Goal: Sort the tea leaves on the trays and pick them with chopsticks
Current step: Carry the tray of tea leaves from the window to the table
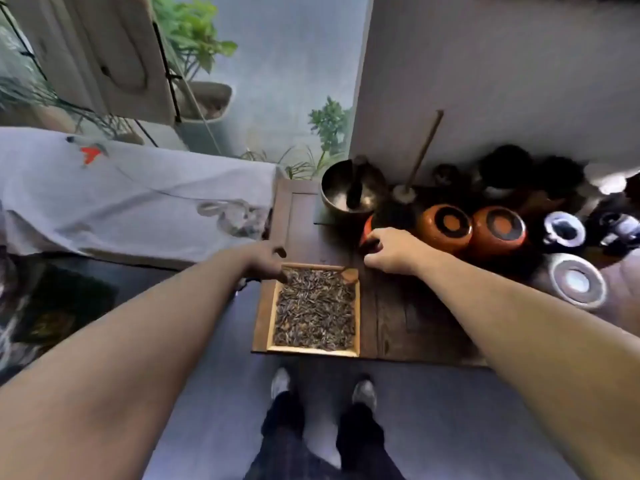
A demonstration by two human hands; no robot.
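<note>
Dark wood table [398, 317]: tray [313, 350] of tea leaves [315, 310] gripped at far corner by left hand [265, 259]; right hand [389, 249], fingers curled, grip can't be told.

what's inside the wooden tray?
The wooden tray is filled with dried tea leaves, with a small wooden scoop at its far right corner. The tray's floor is hidden under them.

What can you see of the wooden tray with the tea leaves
The tray is a shallow square box of pale wood, lying flat near the front edge of a dark wooden table. Dry brownish tea leaves cover its floor. The left hand touches its far left corner; a small wooden piece lies in the far right corner.
</note>
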